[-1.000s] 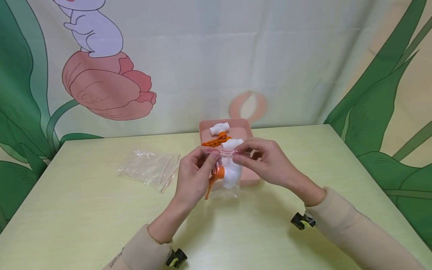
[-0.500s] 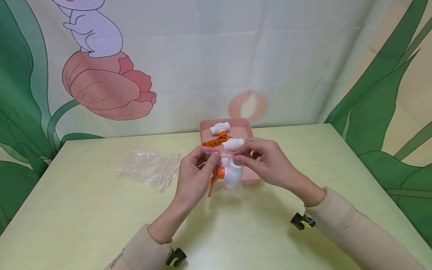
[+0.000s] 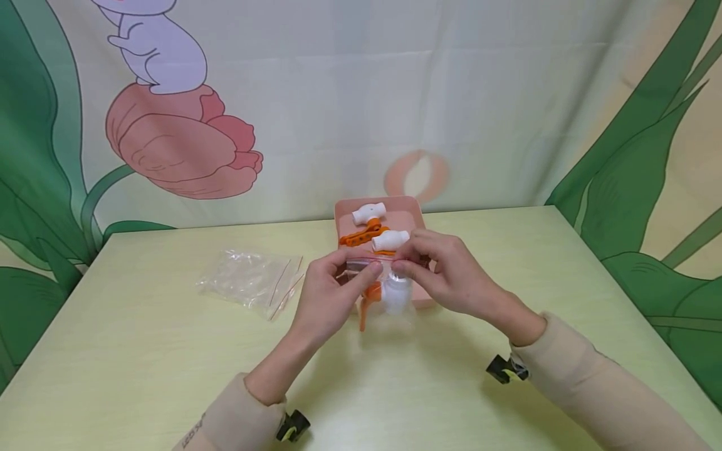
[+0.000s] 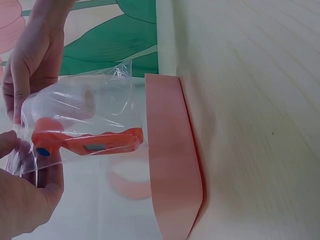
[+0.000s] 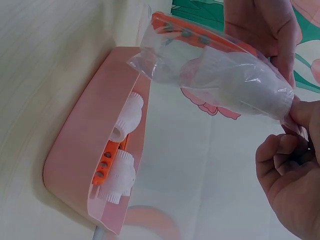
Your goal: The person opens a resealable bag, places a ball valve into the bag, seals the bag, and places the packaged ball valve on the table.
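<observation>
A clear zip bag (image 5: 170, 70) hangs between the two hands, above the table. Inside it is a white plastic ball valve (image 3: 397, 294) with an orange lever handle (image 4: 95, 142) pointing down. My left hand (image 3: 333, 288) pinches the bag's red-lined zip edge on the left, thumb in front. My right hand (image 3: 445, 269) pinches the same edge on the right, thumb against forefinger. Behind the bag, a pink tray (image 3: 406, 210) holds more white valves (image 5: 120, 175) with orange handles, partly hidden by the hands.
Left of the hands, more clear zip bags (image 3: 242, 279) lie flat on the pale table (image 3: 169, 351). A printed cloth (image 3: 316, 113) hangs along the table's back edge. The tray stands near that edge.
Both hands keep their pinch on the bag's top. The left thumb has slid to the right along the zip edge, and the bagged valve has swung slightly to the right.
</observation>
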`<state>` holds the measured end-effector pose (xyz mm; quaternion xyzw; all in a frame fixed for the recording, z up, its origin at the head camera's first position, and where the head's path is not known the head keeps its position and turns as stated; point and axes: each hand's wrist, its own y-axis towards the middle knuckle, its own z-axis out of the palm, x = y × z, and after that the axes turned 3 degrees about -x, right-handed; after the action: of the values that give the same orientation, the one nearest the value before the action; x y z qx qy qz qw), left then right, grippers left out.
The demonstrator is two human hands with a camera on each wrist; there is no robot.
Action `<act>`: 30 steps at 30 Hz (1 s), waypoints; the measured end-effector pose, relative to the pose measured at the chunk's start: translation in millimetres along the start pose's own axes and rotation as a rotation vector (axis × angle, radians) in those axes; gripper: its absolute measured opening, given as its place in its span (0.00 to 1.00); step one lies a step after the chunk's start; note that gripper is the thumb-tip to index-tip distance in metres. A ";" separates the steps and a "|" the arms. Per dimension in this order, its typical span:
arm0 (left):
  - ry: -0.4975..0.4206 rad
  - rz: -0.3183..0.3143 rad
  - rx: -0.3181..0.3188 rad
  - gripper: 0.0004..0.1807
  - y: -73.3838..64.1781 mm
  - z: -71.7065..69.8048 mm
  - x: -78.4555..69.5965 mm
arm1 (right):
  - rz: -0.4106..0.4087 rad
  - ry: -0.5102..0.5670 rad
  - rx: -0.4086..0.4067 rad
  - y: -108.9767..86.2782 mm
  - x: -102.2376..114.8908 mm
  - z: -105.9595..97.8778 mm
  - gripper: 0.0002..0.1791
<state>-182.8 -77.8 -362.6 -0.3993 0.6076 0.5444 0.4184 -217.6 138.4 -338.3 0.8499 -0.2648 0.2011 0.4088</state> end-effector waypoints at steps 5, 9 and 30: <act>0.012 -0.007 0.014 0.06 -0.6 -1.2 -0.3 | 0.016 0.018 0.019 -0.3 1.0 -1.0 0.06; 0.026 0.005 0.012 0.05 -1.6 -1.6 -0.7 | 0.022 0.053 0.024 0.4 1.7 -1.8 0.06; 0.038 0.100 0.007 0.02 -5.3 4.0 1.8 | -0.087 0.019 0.080 3.5 2.7 1.0 0.08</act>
<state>-178.2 -74.3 -366.3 -0.3773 0.6365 0.5549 0.3803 -217.5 134.9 -335.3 0.8743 -0.2156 0.2017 0.3853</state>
